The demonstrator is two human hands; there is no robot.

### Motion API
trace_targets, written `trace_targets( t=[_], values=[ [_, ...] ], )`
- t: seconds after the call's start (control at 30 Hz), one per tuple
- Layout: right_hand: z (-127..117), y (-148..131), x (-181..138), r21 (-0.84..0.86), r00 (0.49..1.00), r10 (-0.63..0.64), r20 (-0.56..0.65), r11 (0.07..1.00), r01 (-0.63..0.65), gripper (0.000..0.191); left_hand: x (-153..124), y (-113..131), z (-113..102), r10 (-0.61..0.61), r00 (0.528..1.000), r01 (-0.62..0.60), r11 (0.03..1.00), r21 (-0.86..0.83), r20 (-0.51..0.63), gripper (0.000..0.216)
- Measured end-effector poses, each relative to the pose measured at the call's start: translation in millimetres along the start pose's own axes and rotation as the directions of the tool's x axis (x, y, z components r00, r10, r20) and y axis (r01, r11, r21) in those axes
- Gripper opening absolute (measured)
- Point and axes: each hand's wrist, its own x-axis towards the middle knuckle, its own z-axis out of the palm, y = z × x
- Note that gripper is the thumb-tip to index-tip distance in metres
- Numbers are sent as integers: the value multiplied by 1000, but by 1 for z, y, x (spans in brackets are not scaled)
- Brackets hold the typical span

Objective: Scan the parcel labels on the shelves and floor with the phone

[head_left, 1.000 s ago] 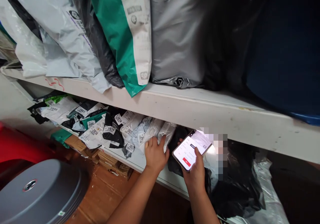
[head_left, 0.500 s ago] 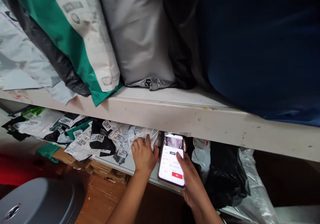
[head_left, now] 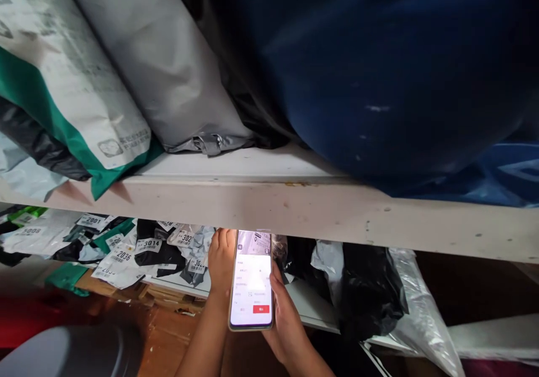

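My right hand (head_left: 286, 323) holds a phone (head_left: 251, 279) upright, its lit screen showing a red button. Behind the phone's left edge, my left hand (head_left: 219, 260) reaches into the lower shelf and rests on clear and grey parcel bags (head_left: 194, 243) with numbered labels; its fingertips are hidden under the upper shelf board (head_left: 295, 211). Whether it grips a bag cannot be told. Black parcels (head_left: 366, 293) lie just right of the phone.
The upper shelf carries a green and white mailer (head_left: 63, 102), a grey bag (head_left: 164, 79) and a big dark blue bag (head_left: 379, 79). More labelled parcels (head_left: 122, 253) fill the lower shelf's left. A grey round lid (head_left: 71, 354) and cardboard (head_left: 168, 338) lie on the floor.
The view has swung right and closer under the shelf. My right hand turned the phone upright and brought it left, in front of my left hand, which stays on the bags.
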Motion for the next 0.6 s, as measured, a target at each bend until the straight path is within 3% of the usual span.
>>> trace_targets(
  t=[0.1, 0.27, 0.43, 0.6],
  values=[
    [-3, 0, 3, -39, 999, -12, -40, 999, 11, 88, 5, 1, -6, -16, 995, 13, 1000, 27, 97, 22],
    [-3, 1, 4, -33, 997, -78, -1, 996, 78, 72, 9, -1, -2, -66, 977, 45, 993, 108, 201, 19],
    [-2, 1, 4, -32, 994, -105, -22, 994, 104, 69, 5, -1, 0, -74, 984, 58, 993, 99, 165, 20],
    [-3, 0, 3, -71, 992, -124, -4, 990, 123, 68, 0, -2, -9, -109, 981, 113, 993, -16, 160, 20]
  ],
)
